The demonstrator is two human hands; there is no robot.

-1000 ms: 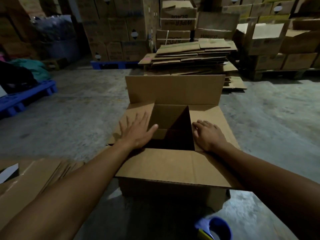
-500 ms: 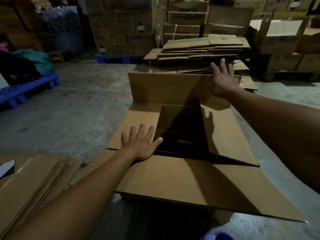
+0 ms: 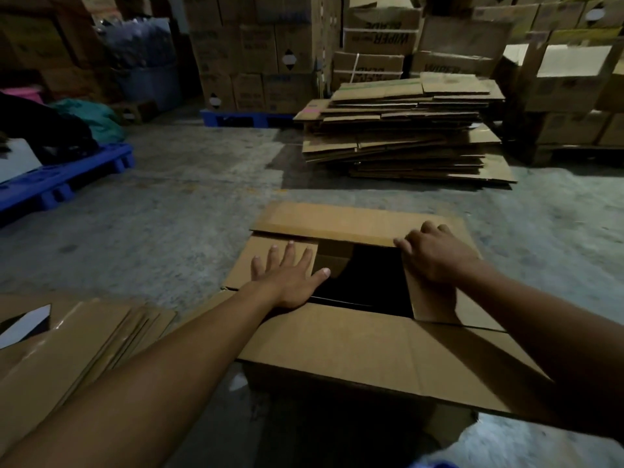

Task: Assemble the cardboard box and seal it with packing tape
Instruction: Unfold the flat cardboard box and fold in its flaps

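A brown cardboard box (image 3: 354,352) stands on the concrete floor in front of me, its top partly open with a dark gap in the middle. My left hand (image 3: 290,275) lies flat, fingers spread, on the folded-in left flap (image 3: 266,261). The far long flap (image 3: 337,222) is folded down over the opening, and my right hand (image 3: 435,255) grips its near edge at the right, over the right flap (image 3: 435,309). The near long flap (image 3: 371,356) still sticks out towards me. A blue edge of the tape roll (image 3: 435,464) peeks in at the bottom.
A pile of flattened cartons (image 3: 74,346) lies at my left. A tall stack of flat cardboard (image 3: 405,130) sits beyond the box. Stacked boxes (image 3: 256,52) line the back and right. A blue pallet (image 3: 57,184) is at the left.
My right hand left the right flap, reached up to the upright far flap and pulled it down over the opening. My left hand stayed pressed on the left flap.
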